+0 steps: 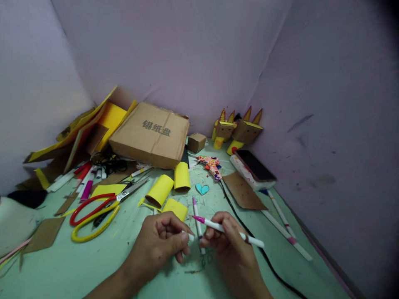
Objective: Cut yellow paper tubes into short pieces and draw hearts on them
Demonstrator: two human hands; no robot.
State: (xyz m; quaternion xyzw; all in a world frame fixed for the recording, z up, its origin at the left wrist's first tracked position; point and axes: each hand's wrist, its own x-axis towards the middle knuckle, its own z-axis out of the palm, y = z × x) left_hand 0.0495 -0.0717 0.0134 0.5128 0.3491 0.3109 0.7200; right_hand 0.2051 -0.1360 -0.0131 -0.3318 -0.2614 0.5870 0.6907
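Note:
My right hand (233,245) holds a white marker (215,225) in its fingers, the magenta tip pointing left and slightly up. Pinched in my left hand (165,241) is a small white marker cap (190,237), mostly covered by the fingers. Between the two hands another white marker (198,222) with a magenta end lies on the table. A blue paper heart (202,189) with a dark outline lies just beyond it. Yellow paper-covered tubes (160,190) are beyond my left hand, one partly hidden by it.
Red-and-yellow scissors (96,216) lie at the left, near several markers (87,185). A cardboard box (151,135) leans on cardboard scraps. A patterned glue gun (210,165) trails a black cord (246,230) along the right. A phone (255,164) and cardboard animal figures (247,132) stand farther back.

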